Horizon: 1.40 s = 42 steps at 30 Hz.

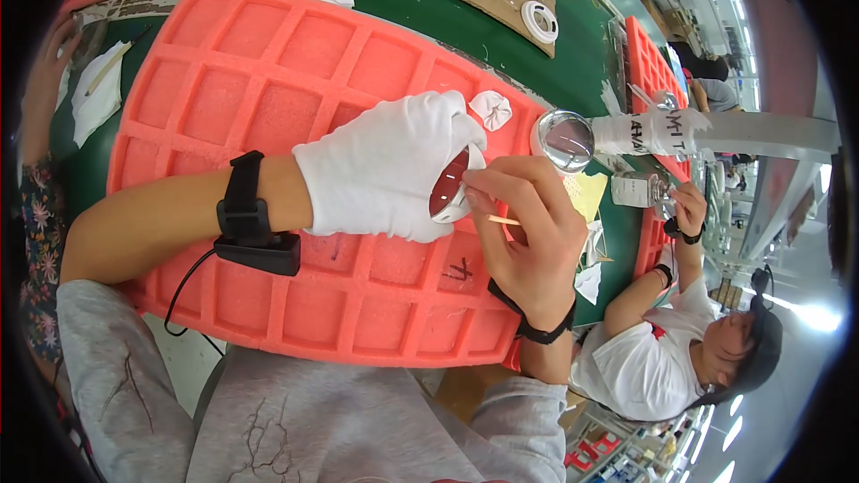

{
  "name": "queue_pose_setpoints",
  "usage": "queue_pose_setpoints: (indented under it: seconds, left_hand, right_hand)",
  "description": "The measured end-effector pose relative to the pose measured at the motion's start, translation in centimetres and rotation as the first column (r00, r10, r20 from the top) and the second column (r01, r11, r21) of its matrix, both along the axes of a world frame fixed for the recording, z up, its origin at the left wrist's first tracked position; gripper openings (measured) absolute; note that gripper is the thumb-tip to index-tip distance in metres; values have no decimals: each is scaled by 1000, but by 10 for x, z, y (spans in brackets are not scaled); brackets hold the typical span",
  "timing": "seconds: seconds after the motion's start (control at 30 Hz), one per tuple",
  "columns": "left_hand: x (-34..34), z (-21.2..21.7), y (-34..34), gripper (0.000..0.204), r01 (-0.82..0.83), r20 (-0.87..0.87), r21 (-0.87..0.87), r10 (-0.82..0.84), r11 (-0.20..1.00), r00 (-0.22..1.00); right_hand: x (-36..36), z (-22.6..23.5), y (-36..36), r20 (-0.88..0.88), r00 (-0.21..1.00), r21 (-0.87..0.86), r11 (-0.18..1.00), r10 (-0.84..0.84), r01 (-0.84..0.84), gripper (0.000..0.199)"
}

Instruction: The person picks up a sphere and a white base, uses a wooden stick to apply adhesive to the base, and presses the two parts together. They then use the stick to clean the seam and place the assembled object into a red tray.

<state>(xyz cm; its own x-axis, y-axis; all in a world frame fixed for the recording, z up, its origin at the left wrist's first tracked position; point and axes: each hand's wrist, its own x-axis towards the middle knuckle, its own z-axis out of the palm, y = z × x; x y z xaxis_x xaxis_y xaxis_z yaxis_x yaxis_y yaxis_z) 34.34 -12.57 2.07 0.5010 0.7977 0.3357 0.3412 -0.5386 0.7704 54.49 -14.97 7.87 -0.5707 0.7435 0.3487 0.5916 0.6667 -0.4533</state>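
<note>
Head view, from where I stand: a glossy dark-red curved piece with a white rim [450, 183] sits between the two hands, above a coral-red foam tray with square compartments [253, 98]. Its long axis slants, one end up and to the right, the other down and to the left. The left hand, in a white fabric glove [389, 170], is the nearer one, closed around the piece's left side and back; its fingertips are hidden from me. The bare right hand [535, 224] comes from the other side, so the piece lies to the left of its fingertips. Thumb and forefinger are drawn together at the white rim, apparently touching it, though I can't tell whether they pinch the rim itself or something small and white. A thin pale wooden stick [503, 220] is clasped in that same hand, its end poking out below the piece. Beyond the glove lies a small crumpled white cloth bundle [491, 111].
</note>
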Motion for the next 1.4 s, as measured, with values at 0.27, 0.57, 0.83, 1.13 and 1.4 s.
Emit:
queue_pose_setpoints:
  seconds: [0.27,0.57,0.83,1.13,1.4]
  left_hand:
    - [0,2,-1,49,4,-27,39,-3,999,1000]
    - [0,5,-1,47,37,-47,-2,-37,999,998]
    - [-5,4,-1,49,9,8,75,-10,997,1000]
    - [-4,4,-2,52,-2,-61,100,8,995,998]
    - [-1,6,-3,49,-17,-42,35,19,999,999]
  right_hand:
    - [-13,22,-6,149,986,-73,994,-72,84,17]
    - [-19,23,-6,408,912,75,997,-50,21,21]
    - [-7,4,1,189,981,-90,995,48,-32,26]
    - [10,-16,10,26,988,-89,985,151,-148,24]
    - [13,-4,33,-108,972,-232,946,208,-228,20]
